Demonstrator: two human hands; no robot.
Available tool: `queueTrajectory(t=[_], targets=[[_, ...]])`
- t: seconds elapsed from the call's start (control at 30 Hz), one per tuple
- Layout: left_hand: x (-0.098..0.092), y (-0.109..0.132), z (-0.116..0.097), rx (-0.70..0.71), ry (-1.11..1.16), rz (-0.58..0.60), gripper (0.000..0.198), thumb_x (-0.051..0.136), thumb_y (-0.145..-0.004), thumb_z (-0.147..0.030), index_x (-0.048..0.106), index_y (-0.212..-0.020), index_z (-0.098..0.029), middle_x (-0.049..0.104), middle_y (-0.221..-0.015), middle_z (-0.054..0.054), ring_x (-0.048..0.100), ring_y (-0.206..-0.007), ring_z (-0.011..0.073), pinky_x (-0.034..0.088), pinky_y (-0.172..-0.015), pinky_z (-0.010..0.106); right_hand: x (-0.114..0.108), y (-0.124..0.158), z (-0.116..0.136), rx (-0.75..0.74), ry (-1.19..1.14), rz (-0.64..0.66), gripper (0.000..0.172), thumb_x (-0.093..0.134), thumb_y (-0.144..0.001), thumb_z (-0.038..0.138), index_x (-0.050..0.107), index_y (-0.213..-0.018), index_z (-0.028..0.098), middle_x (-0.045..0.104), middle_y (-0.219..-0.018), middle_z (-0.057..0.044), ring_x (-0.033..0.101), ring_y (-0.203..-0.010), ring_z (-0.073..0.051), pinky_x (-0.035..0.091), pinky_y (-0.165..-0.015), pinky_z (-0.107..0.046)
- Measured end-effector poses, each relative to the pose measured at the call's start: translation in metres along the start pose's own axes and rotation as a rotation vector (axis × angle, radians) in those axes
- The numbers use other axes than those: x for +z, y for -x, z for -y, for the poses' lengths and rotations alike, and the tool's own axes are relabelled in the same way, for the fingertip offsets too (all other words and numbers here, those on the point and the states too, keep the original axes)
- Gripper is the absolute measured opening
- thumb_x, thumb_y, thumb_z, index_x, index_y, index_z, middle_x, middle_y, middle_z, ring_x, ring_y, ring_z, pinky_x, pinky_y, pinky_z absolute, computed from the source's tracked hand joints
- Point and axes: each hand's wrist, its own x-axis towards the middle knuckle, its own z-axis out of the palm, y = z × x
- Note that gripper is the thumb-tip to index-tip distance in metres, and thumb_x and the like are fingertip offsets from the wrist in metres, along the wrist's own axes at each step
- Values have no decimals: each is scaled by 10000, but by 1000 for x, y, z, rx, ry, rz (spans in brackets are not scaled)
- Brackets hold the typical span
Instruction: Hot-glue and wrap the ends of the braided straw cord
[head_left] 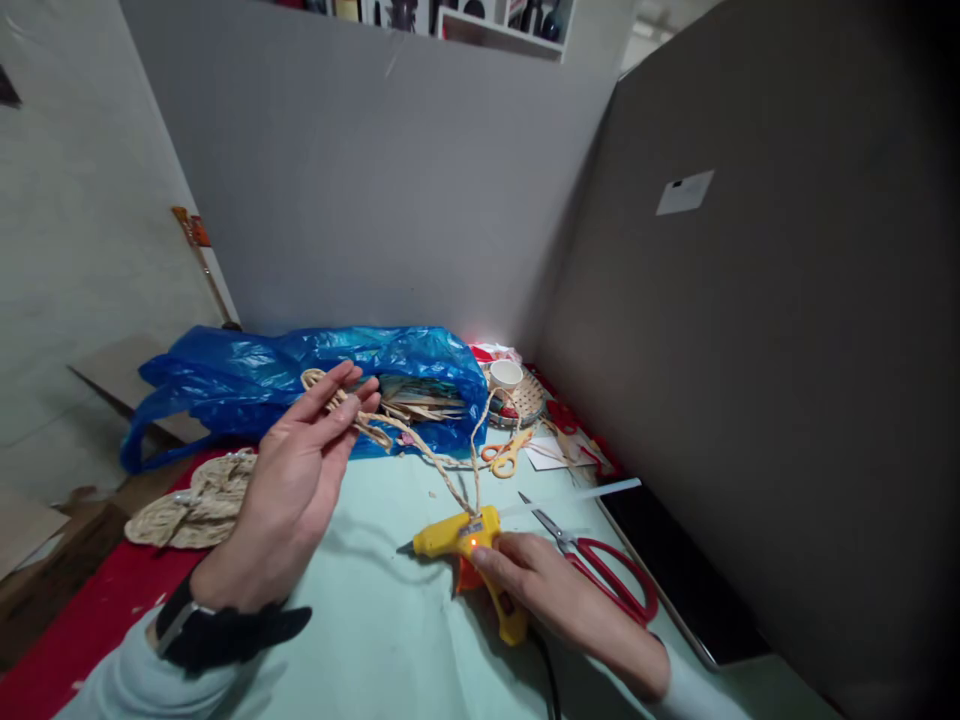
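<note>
My left hand (300, 470), raised at the left, pinches a small coiled piece of braided straw cord (373, 432) between thumb and fingers. The cord's loose tail (442, 470) loops across the middle and passes behind a yellow glue gun (450, 535). My right hand (529, 575) is closed on the glue gun's handle, low over the pale green table cover. Its nozzle points left, a small orange light glows on its body, and a clear glue stick (600, 491) sticks out of the back. Red-handled scissors (611, 575) lie open beside my right hand.
A blue plastic bag (330, 345) with straw strips in it lies at the back. Behind the cord are yellow-handled scissors (506, 458) and a white cup (505, 375). Braided straw pieces (176, 520) lie at left, a dark tablet-like slab (675, 580) at right. Grey panels stand behind and right.
</note>
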Motion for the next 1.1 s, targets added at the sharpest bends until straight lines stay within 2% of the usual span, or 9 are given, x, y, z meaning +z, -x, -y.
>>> queueTrajectory(t=[0.13, 0.2, 0.27, 0.3, 0.37, 0.47, 0.63, 0.93, 1.1], targets=[[5, 13, 1, -27, 24, 35, 266, 659, -857, 48, 813, -912, -162, 807, -1042, 40, 767, -966, 142, 616, -891, 179, -6, 16, 1, -95, 323, -216, 394, 530, -992, 461, 609, -729, 178, 602, -691, -59, 505, -627, -188, 284, -590, -315], [9, 22, 0, -58, 24, 37, 281, 634, -869, 56, 813, -901, -158, 814, -1050, 49, 776, -970, 152, 633, -871, 193, -6, 24, 12, -222, 404, -311, 270, 524, -1007, 362, 634, -841, 179, 637, -752, -60, 539, -647, -191, 320, -609, -320], [13, 30, -1, -88, 20, 23, 312, 602, -886, 63, 812, -882, -168, 818, -1067, 51, 781, -978, 158, 645, -859, 208, -5, 28, 30, -543, 488, -535, 117, 534, -1017, 216, 624, -1081, 179, 695, -925, -63, 609, -764, -178, 410, -683, -301], [16, 34, -1, -105, 15, 3, 328, 587, -893, 65, 812, -876, -172, 820, -1077, 55, 783, -985, 162, 649, -853, 213, -5, 28, 40, -765, 554, -702, 180, 577, -981, 124, 597, -1157, 159, 699, -934, -62, 610, -795, -172, 435, -706, -290], [19, 39, -1, -133, 2, -29, 338, 575, -902, 58, 809, -859, -182, 820, -1109, 64, 782, -1014, 177, 653, -853, 226, -4, 23, 58, -924, 570, -858, 294, 627, -930, 65, 576, -1214, 122, 719, -1009, -87, 607, -878, -184, 475, -809, -313], [18, 44, 2, -142, -23, -32, 303, 598, -910, 17, 811, -891, -197, 813, -1151, 73, 775, -1058, 202, 652, -854, 234, -1, 6, 71, -949, 494, -771, 323, 579, -945, 90, 606, -1263, 141, 726, -1128, -92, 589, -923, -219, 473, -818, -369], [9, 42, 11, -204, -42, 2, 328, 607, -912, -8, 811, -921, -266, 816, -1170, 19, 762, -1100, 196, 641, -839, 212, 7, -19, 58, -989, 340, -744, 312, 515, -952, 96, 670, -1202, 199, 738, -1017, -41, 553, -854, -208, 401, -762, -376], [12, 36, 26, -197, -43, -72, 392, 588, -894, 48, 819, -861, -267, 844, -1033, -4, 791, -1017, 191, 653, -797, 232, 2, -20, 45, -872, 387, -583, 255, 574, -943, 104, 690, -1144, 210, 703, -936, -13, 487, -798, -181, 353, -758, -351], [6, 38, 31, -184, -68, -20, 344, 617, -909, -5, 827, -887, -278, 838, -1079, -2, 776, -1070, 207, 635, -867, 250, 7, -21, 42, -852, 402, -575, 284, 610, -843, 78, 684, -1079, 219, 688, -908, -16, 478, -797, -199, 345, -738, -364]])
